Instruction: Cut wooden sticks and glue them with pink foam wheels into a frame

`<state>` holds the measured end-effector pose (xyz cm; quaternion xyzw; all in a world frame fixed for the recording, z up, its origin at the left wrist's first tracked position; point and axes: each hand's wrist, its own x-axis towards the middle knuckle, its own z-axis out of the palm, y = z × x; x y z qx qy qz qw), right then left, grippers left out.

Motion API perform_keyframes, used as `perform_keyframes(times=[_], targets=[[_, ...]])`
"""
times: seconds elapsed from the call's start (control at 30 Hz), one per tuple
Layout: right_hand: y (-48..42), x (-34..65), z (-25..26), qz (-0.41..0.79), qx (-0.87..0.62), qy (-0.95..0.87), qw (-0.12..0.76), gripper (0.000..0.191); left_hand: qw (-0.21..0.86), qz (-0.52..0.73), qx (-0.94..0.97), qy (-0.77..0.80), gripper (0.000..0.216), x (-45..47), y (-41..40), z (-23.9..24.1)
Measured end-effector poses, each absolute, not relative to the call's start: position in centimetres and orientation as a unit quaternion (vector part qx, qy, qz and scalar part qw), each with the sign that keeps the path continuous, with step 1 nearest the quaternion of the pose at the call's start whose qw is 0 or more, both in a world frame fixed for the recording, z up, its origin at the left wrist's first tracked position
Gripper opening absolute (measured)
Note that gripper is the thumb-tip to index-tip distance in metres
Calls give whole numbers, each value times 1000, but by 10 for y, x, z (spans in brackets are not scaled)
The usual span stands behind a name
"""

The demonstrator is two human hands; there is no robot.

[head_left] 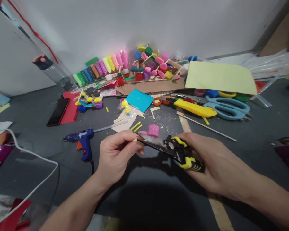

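Note:
My right hand (214,162) grips black shears with yellow handles (180,152), the blades pointing left. My left hand (118,154) is closed in a pinch on a small thin piece at the blade tips, too small to name. Both hands hover over the dark grey table (139,199). Just behind the blades stands a pink cap (153,130) with two yellow strips (136,126) beside it.
A blue glue gun (83,141) lies left of my hands with its black cord. Farther back lie a yellow utility knife (195,109), blue scissors (227,107), a thin wooden stick (207,126), a blue card (139,100), a black phone (58,111), a yellow sheet (219,77) and piles of coloured clay and caps.

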<state>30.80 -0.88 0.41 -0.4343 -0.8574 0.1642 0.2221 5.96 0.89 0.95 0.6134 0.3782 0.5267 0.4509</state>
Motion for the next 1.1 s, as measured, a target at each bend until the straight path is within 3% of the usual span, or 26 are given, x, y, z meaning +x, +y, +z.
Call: perform_keyframes(times=[0.3,0.5,0.7,0.97,1.1], targets=[[-11,308,4,119,-425,-868,228,8,381,558,656,336,12,64,9,8],[-14,305,-6,189,-445,-843,235,20,391,592,630,317,8,66,10,8],[-12,306,-4,165,-437,-855,228,22,364,589,641,332,7,63,10,7],[-14,310,-2,111,-439,-863,224,10,413,575,622,336,8,63,9,7],[-14,310,-8,149,-448,-848,241,17,446,574,601,333,7,64,8,7]])
